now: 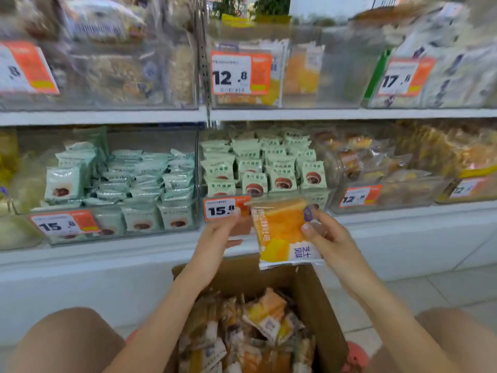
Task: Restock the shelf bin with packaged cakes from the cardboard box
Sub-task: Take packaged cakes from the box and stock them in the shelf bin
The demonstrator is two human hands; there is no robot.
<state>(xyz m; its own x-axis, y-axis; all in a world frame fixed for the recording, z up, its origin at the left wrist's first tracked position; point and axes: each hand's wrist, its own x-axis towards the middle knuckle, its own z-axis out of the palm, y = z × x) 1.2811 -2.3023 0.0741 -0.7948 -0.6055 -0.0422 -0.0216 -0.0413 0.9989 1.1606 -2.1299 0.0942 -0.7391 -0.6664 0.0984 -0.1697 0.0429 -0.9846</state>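
My right hand (pixel 326 232) pinches one packaged cake (pixel 285 232), left hand (pixel 219 230) loose and holding nothing; cardboard box (pixel 317 300) below my hands mostly full, so restocking barely begun.

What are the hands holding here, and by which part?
The right hand pinches an orange cake packet at its right edge, near the top. The left hand reaches to its left side; whether it grips cannot be told.

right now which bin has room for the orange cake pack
The upper bin behind the 12.8 tag has bare room right of its few matching orange packs. The green-pack bins below are crowded. The right hand pinches the cake pack above the cardboard box.
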